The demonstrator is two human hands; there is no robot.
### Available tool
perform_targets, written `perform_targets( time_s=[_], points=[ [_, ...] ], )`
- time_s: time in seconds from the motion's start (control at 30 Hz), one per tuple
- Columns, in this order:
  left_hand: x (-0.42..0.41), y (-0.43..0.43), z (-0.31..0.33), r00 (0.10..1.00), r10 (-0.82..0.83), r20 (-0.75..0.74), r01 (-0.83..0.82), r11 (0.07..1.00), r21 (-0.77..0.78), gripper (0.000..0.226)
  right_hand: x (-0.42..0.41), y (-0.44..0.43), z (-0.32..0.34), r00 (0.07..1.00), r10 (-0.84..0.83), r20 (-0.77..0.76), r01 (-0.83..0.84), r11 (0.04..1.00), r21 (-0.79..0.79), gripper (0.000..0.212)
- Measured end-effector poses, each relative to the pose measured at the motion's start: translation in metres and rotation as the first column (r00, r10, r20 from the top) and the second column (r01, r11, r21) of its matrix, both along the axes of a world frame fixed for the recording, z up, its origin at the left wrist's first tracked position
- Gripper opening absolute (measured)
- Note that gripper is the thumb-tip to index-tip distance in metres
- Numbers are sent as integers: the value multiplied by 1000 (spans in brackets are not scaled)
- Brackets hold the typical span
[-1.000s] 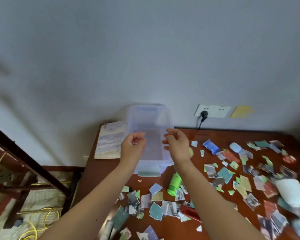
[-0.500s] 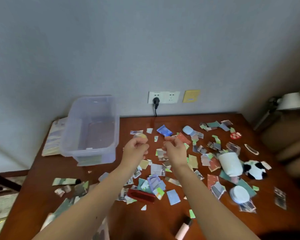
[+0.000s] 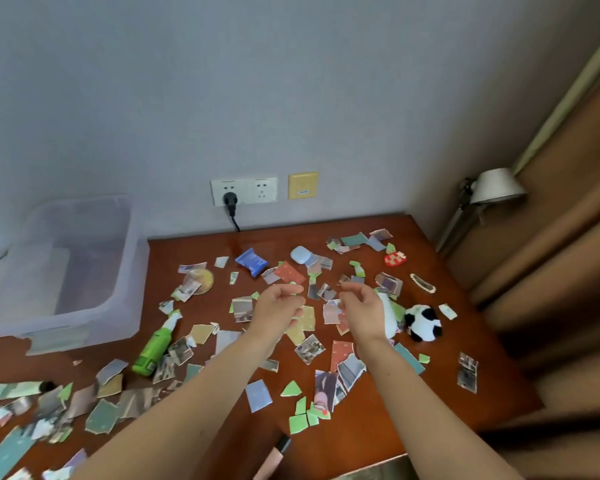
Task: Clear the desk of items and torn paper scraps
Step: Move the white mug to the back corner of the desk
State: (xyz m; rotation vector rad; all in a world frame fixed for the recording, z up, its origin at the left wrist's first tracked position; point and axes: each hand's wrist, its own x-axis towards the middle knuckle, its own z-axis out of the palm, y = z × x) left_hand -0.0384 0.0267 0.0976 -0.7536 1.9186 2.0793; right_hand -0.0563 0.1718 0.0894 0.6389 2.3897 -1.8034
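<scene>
Head view: left hand (image 3: 280,308) and right hand (image 3: 362,308) hover side by side, apart, over mid-desk (image 3: 187,247). Left fingers are loosely curled; a pinch on the small green scrap at their tips cannot be confirmed. Right fingers are loosely curled and hold nothing. Torn paper scraps (image 3: 309,348) litter the desk; the green bottle (image 3: 155,344) lies near left, the panda plush (image 3: 423,323) right, the clear bin (image 3: 84,271) far left

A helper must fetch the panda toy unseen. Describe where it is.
On the desk, look at the right side, midway back. The panda lies just right of the right hand. It alone is plush, black and white, among flat scraps.
</scene>
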Motion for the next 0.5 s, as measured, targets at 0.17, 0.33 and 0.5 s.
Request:
perform_targets(
  time_s=[0.17,0.33,0.5],
  points=[
    [-9,23,1,989,-145,-12,145,989,15,17,2,23,-5,992,-126,17,126,992,14,24],
    [-23,48,-10,970,-241,9,241,970,16,21,5,51,-11,977,-210,37,207,976,72,22],
    [-23,76,-19,935,-343,88,342,939,30,19,-8,86,-21,973,-194,129,181,978,101,34]
  ],
)
